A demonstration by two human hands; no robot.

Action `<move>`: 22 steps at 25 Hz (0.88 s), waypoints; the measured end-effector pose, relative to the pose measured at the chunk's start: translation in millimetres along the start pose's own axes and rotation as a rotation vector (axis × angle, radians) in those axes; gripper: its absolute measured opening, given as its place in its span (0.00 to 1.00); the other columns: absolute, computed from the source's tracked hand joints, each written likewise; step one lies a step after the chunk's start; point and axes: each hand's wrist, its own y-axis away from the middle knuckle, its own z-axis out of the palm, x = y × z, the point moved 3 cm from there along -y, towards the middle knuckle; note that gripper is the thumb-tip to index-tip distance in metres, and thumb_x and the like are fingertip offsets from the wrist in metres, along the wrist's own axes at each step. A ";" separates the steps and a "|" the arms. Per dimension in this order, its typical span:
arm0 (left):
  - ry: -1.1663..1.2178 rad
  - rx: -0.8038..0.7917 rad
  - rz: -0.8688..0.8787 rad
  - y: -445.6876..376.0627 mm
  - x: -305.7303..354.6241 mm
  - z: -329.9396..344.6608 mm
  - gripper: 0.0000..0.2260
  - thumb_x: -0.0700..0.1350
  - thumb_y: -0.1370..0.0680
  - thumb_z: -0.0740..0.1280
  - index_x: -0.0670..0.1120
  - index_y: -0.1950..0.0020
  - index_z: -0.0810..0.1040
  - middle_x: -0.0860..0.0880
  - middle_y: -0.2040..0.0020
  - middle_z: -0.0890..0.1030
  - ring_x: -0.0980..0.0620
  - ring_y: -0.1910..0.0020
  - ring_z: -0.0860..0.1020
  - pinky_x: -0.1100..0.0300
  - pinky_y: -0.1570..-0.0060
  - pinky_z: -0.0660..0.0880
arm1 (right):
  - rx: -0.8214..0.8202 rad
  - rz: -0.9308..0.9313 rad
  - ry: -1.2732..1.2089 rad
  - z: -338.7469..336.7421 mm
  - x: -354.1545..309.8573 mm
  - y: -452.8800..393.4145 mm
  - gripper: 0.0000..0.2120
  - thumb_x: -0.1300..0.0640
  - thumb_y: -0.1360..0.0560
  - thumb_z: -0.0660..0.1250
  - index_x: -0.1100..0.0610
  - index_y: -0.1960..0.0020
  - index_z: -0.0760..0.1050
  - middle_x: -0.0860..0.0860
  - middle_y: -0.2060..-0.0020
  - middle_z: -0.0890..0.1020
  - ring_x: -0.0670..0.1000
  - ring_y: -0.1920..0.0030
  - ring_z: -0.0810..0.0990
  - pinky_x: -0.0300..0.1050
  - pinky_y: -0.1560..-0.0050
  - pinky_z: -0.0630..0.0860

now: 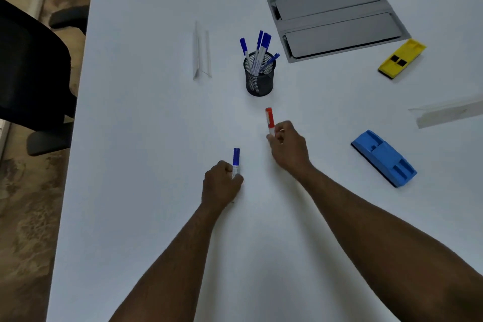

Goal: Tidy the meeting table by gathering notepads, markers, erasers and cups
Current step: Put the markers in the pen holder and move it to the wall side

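Holding one marker in each fist, you have both arms stretched out over the white bench [146,138]. Your left hand [220,185] has its fingers curled tight around the blue marker [236,162], whose long axis runs straight away from you, blue cap pointing toward the far side. Your right hand [288,148] pinches the lower end of the red marker [269,119] in closed fingers; it stands nearly upright, tilted slightly left, cap end pointing toward the black mesh pen cup [259,76] just beyond it. That cup stands upright with several blue-capped pens fanned out of it. Right of your right hand lies the blue eraser [383,158], angled diagonally; the yellow eraser [402,58] lies farther off, beside the grey cable hatch [337,18].
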 end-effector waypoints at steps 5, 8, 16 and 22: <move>0.051 0.083 0.088 -18.5 30.0 -9.3 0.06 0.43 0.29 0.70 0.45 0.56 0.75 0.51 0.60 0.79 0.53 0.64 0.75 0.65 0.66 0.68 | 0.300 -0.215 -0.138 -48.1 -84.0 -89.8 0.07 0.56 0.22 0.64 0.58 0.46 0.70 0.42 0.61 0.76 0.37 0.63 0.76 0.25 0.63 0.72; 0.074 0.088 0.073 -27.6 36.4 -9.0 0.06 0.43 0.28 0.71 0.44 0.55 0.75 0.52 0.59 0.79 0.54 0.63 0.75 0.68 0.65 0.68 | 0.352 -0.242 -0.142 -54.3 -108.4 -132.1 0.09 0.57 0.23 0.65 0.59 0.45 0.71 0.45 0.59 0.78 0.42 0.60 0.78 0.35 0.58 0.77; 0.125 0.103 0.089 -35.4 41.6 -11.8 0.08 0.45 0.27 0.72 0.50 0.56 0.73 0.54 0.58 0.78 0.55 0.61 0.76 0.66 0.61 0.71 | 0.185 -0.168 0.254 -26.4 -87.0 -172.5 0.10 0.55 0.22 0.65 0.61 0.53 0.79 0.54 0.55 0.84 0.49 0.59 0.78 0.37 0.61 0.72; 0.225 0.134 0.151 -47.0 76.0 -12.6 0.08 0.46 0.26 0.72 0.50 0.53 0.74 0.53 0.57 0.79 0.57 0.61 0.77 0.69 0.62 0.72 | 0.068 -0.145 0.093 -12.6 -73.4 -118.6 0.17 0.46 0.22 0.63 0.59 0.57 0.77 0.50 0.59 0.82 0.49 0.58 0.80 0.49 0.55 0.81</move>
